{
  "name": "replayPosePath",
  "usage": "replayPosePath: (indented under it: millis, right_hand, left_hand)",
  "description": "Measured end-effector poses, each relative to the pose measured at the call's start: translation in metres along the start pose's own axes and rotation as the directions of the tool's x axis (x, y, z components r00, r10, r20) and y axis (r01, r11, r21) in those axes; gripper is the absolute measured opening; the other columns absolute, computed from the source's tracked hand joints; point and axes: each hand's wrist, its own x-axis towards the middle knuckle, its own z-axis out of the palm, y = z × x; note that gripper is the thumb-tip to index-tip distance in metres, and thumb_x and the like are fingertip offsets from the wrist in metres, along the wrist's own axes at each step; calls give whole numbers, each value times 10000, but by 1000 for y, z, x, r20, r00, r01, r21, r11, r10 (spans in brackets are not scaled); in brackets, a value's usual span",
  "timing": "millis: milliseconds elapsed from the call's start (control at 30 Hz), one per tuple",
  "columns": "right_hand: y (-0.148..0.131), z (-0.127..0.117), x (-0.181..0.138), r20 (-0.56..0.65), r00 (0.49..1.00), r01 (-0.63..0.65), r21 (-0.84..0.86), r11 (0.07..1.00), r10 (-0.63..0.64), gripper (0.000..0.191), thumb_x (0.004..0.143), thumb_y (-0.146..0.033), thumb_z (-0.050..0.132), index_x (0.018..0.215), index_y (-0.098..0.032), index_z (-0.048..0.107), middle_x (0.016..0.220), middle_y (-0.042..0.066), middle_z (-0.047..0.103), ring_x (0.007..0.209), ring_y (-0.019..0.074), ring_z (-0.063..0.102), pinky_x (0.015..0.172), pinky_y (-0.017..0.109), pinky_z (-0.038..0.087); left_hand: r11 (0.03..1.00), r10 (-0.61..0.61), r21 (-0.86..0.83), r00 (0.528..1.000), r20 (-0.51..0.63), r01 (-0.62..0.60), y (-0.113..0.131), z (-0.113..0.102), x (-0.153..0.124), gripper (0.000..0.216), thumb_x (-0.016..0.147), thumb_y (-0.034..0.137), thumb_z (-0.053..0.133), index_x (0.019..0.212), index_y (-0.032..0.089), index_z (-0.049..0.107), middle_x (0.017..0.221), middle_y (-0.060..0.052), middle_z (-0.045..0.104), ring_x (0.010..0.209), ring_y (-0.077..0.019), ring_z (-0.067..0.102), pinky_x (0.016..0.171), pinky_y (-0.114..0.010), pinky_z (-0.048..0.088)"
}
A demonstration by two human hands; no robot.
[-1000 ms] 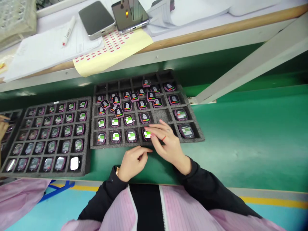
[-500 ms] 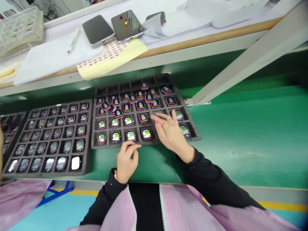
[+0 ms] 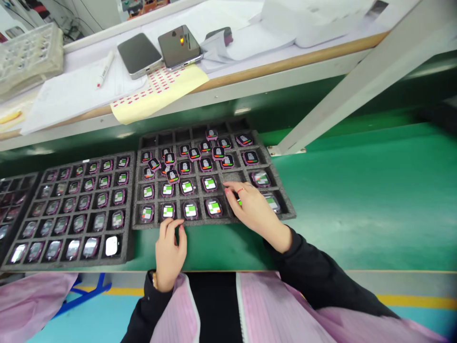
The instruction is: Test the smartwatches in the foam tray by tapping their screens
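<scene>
Left grip (image 3: 169, 255): fingers loosely curled and apart from any hold, nothing in them, fingertips at the front edge of the foam tray (image 3: 200, 221).
Right grip (image 3: 254, 212): fingers arched downward over the tray's right side, a covered device (image 3: 239, 203) showing beneath them; whether it is clamped, I cannot tell.
Devices: glossy rounded-square devices (image 3: 190, 210) in pink rubbery cases, the near rows in pockets, the far ones lying askew and overlapping.
Tray: speckled dark-grey foam with square pockets.
Tabletop: smooth green surface (image 3: 357, 214) beneath the tray.
Shelf: wood-edged shelf (image 3: 285, 63) above, carrying two phones (image 3: 179, 46).
</scene>
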Motion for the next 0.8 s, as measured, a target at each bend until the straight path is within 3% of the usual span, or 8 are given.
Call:
replayPosePath:
  millis: [200,300,367,433,500,633,700,800]
  right_hand:
    - [-7,-16,-19,65,998,-15,28,999,13,272,1055,-239,392,1103,-129,636,1011,130,735,900,304,705,824,448,586]
    - [-7,-32,-23,179,982,-58,20,998,53,315,1064,-254,372,1068,-145,667,942,108,742,817,287,726,754,425,603]
    - [-4,-46,-22,289,956,-61,43,997,46,344,1077,-280,367,1103,-150,684,966,94,757,803,276,740,747,419,616]
    - [0,-59,-18,354,935,-48,81,996,16,360,1087,-307,370,1223,-153,666,1060,82,762,857,269,752,784,415,630]
    - [4,-68,-10,312,950,-15,92,996,-15,384,1089,-300,377,1386,-163,578,1196,76,729,1030,275,729,916,430,615]
    - [14,-66,9,188,973,131,30,991,-135,582,1075,-209,364,1628,-186,183,1417,104,594,1366,286,516,1179,541,421]
    - [19,-58,17,212,960,184,2,983,-180,674,1070,-185,353,1644,-174,-1,1453,141,553,1410,303,458,1190,601,375]
    - [23,-46,24,252,946,213,-10,977,-204,734,1062,-172,348,1624,-131,-124,1475,185,519,1443,327,402,1183,652,347]
  left_hand:
    - [995,89,-41,996,-14,-89,-3,-7,-23,162,974,186,536,1046,197,681,1046,-44,638,440,-15,446,505,-183,456]
    - [991,117,-64,993,4,-116,-8,-13,-40,169,955,135,555,1031,207,688,1025,-36,669,496,-30,534,506,-172,460]
    - [978,187,-93,982,8,-186,-13,-20,-47,219,932,66,556,1030,210,689,1013,-34,699,638,-65,644,555,-163,490]
    - [952,292,-78,954,-61,-296,-19,-30,-47,261,897,-2,551,997,198,687,955,-31,714,803,-109,694,658,-175,531]
    - [940,336,10,922,-193,-340,-25,-39,-38,272,867,-44,561,963,180,685,902,-31,701,853,-129,684,758,-211,546]
    - [967,238,181,886,-399,-179,-33,-44,-12,207,878,8,613,1016,143,688,993,-86,665,982,-172,635,918,-306,509]
    - [972,173,222,875,-451,-78,-35,-39,-6,218,907,86,621,1114,128,676,1124,-133,643,1126,-217,593,1036,-385,452]
    - [979,83,201,869,-487,19,-38,-28,-12,340,938,172,602,1272,112,611,1300,-182,575,1305,-271,497,1155,-478,349]
